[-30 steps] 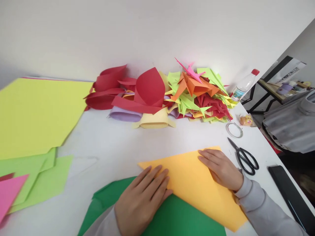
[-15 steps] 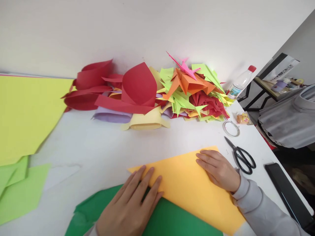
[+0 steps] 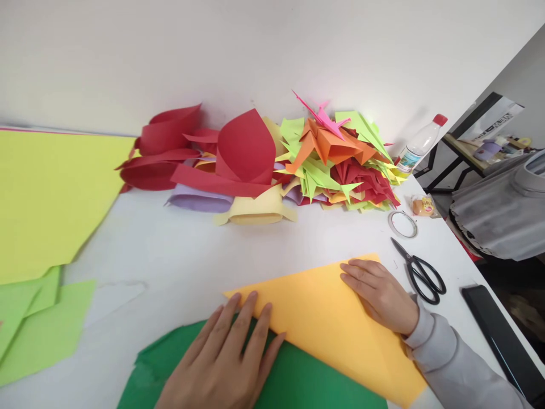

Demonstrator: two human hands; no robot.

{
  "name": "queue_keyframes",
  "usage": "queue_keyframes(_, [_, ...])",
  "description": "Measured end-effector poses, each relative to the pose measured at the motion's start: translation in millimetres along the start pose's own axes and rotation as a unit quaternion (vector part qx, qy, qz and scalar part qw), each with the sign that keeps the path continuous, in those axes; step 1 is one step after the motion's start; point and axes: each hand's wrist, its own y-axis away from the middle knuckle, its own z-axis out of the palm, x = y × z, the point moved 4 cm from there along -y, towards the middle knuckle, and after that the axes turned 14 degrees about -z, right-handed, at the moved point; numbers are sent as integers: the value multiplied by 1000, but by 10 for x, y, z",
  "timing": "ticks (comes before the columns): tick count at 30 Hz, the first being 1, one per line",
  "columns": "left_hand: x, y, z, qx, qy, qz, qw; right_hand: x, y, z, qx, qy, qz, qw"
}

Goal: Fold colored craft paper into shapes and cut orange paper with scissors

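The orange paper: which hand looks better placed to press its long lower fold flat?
Probably the left hand: its fingertips lie on the orange paper at the near fold edge, over the green sheet. The right hand lies flat near the far corner, pinning it.

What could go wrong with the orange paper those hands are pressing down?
1. The orange paper lies partly on the green sheet, so it might slide and crease crookedly; the left hand presses only its left corner.
2. The right hand lies flat close to the black scissors, so a sideways sweep could bump them.
3. The black phone lies near the table's right edge and could be knocked off by a sleeve.
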Motion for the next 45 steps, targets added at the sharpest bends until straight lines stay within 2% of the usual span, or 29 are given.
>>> queue_keyframes(14, [32, -102, -72, 12, 2, 5, 1000, 13, 7, -9, -2, -17, 1, 1000])
queue_keyframes(21, [42, -112, -105, -18, -7, -67, 998, 19, 39, -9, -6, -11, -7, 1000])
queue_keyframes(31, [63, -59, -27, -28, 9, -137, 990, 27, 66, -1, 1, -1, -20, 1000])
queue_keyframes(42, [61, -88, -49, -38, 4, -129, 991, 49, 119, 43, 5, -14, -7, 1000])
queue_keyframes(45, [69, -69, -30, -29, 9, -148, 989, 51, 125, 44, 5, -13, -4, 1000])
